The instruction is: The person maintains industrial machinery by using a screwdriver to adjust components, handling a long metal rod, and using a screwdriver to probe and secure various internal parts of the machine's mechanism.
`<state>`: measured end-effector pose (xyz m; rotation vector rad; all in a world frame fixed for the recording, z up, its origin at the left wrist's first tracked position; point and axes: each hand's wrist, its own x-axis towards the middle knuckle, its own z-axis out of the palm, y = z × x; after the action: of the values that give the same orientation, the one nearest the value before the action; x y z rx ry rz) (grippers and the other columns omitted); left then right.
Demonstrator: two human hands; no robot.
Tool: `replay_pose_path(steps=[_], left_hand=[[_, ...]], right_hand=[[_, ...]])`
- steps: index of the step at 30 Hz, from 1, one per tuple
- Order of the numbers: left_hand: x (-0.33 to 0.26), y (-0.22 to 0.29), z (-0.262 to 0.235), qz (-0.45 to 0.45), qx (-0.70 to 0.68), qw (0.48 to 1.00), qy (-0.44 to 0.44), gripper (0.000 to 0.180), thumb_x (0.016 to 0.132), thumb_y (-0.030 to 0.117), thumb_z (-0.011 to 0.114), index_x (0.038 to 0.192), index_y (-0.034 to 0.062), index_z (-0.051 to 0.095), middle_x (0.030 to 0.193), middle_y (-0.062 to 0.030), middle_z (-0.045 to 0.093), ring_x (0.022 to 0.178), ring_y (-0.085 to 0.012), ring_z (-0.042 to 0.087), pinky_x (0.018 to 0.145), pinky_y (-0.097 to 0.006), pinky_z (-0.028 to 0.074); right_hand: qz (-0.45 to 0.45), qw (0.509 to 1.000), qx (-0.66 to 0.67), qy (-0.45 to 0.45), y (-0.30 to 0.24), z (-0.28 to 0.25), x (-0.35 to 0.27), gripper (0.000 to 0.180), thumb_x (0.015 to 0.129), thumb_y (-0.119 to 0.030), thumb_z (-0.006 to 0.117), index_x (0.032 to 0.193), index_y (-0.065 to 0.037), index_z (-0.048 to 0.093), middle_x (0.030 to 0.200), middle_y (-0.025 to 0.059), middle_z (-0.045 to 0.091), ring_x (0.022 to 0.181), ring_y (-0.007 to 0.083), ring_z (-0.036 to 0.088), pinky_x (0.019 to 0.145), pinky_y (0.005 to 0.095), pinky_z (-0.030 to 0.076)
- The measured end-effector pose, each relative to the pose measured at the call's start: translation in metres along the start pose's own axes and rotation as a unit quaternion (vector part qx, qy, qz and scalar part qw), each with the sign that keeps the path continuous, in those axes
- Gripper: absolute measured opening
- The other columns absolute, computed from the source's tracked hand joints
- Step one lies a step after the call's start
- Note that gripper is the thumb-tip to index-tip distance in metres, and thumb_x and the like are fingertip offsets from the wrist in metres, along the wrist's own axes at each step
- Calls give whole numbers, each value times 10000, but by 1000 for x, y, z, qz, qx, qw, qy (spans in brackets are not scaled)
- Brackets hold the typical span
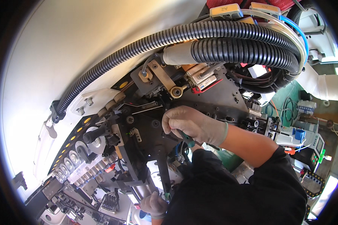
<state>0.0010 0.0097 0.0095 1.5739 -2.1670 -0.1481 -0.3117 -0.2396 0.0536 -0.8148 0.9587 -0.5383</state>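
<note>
Work on the black machine plate (199,101) appears under way, not finished; right hand (193,125), gloved, grip clenched on a green-handled tool (187,139) pressed against the plate just below the brass joint (176,92); left hand (154,205), well below the plate, grip closed around a thin green-tipped tool (168,195); covers remain off, hoses (169,37) exposed above.

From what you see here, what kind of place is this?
Probably a factory or machine workshop. A gloved right hand works on a black machine assembly under thick corrugated black hoses, with cables and equipment nearby.
</note>
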Motion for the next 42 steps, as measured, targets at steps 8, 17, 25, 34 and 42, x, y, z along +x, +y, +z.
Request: replay_pose_path(steps=[8,17,25,34,42], left_hand=[[1,0,-2,1,-2,1000,-7,165,881,55,606,1037,41,653,676,-71,576,520,-288,567,481,-432,411],[-38,-20,14,-5,-13,998,-63,174,858,39,618,1029,39,651,662,-75,567,509,-297,563,471,-432,408],[-37,-19,10,0,16,998,-58,230,836,17,611,1061,40,653,661,-67,569,512,-290,572,476,-434,424],[-34,-24,9,12,-16,996,-83,235,849,17,591,1074,20,658,720,-93,613,571,-303,614,525,-448,479],[-25,-19,2,2,-16,995,-98,228,844,10,581,1057,13,663,718,-104,597,565,-314,596,519,-447,464]], right_hand=[[1,1000,28,7,-3,-1,-3,325,983,-280,532,975,14,671,619,-1,524,574,70,477,544,243,368],[-22,972,229,40,3,-7,-9,533,1039,-432,586,1284,39,639,796,46,605,656,113,561,588,240,440],[-201,930,307,30,42,5,-47,889,952,-566,749,1606,-71,409,1536,119,491,1312,259,586,1007,413,522],[-277,866,-265,322,21,8,-57,267,958,-186,785,1124,16,732,1085,216,758,984,410,745,877,403,592],[-296,867,-182,356,48,-1,-38,312,1002,-216,753,1186,35,732,1130,211,765,1050,341,756,916,392,592]])
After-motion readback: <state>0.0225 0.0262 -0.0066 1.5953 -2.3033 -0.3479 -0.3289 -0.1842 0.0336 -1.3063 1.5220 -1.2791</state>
